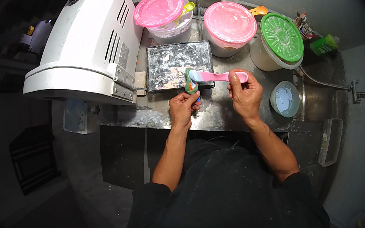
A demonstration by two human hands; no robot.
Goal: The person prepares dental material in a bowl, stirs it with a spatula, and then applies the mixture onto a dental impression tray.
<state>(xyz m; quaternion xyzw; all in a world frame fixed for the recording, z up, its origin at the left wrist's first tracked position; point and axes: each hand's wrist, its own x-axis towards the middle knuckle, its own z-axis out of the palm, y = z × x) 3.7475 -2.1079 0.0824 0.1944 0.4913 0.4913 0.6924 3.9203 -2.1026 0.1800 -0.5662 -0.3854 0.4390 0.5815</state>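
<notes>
My left hand (183,109) is closed, pinching a small green piece with orange and white patches (190,85) that looks like a dental impression. A bit of blue shows beside the fingertips. In my closed right hand (247,93) is a pink spatula (215,76), thumb along its handle. Its blade points left and carries pale blue paste (194,75), which meets the green piece. Both are held at the near edge of a black, paste-spotted block (179,62). Right of my right hand stands a translucent mixing bowl (294,108) with pale blue paste inside.
A white machine (74,49) stands on the left of the metal counter. Behind are two pink-lidded tubs (173,35) (225,50), a green-lidded tub (270,50) and an orange scoop (259,10). A green bottle (323,45) and a tap (364,90) are at right.
</notes>
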